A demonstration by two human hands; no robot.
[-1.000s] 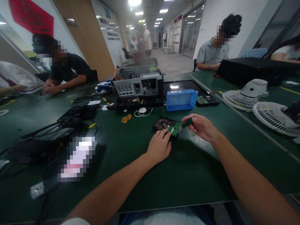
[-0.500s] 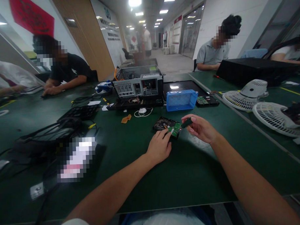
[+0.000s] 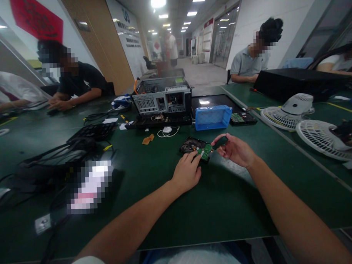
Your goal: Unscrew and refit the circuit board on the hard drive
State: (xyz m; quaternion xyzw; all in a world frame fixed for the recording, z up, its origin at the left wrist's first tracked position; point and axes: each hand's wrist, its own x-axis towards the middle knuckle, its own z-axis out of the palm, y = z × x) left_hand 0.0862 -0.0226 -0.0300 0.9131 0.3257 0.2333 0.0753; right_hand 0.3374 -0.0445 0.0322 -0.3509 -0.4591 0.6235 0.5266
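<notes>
A black hard drive (image 3: 191, 145) lies on the green table (image 3: 155, 194) with a small green circuit board (image 3: 206, 150) at its near right corner. My left hand (image 3: 186, 171) rests on the table with its fingertips pinching the near edge of that board. My right hand (image 3: 236, 150) hovers just right of the drive, its fingers curled around a short dark tool (image 3: 219, 142) whose tip points at the board.
Behind the drive are a blue plastic bin (image 3: 212, 117), an open computer case (image 3: 162, 98), a second drive (image 3: 243, 118) and a white cable (image 3: 167, 130). Two white fans (image 3: 290, 110) lie at right. Black cables and trays (image 3: 69, 151) crowd the left. Other people sit around the table.
My right hand has closed on the dark tool and lifted slightly, drawing nearer to the circuit board. My left hand has stayed put.
</notes>
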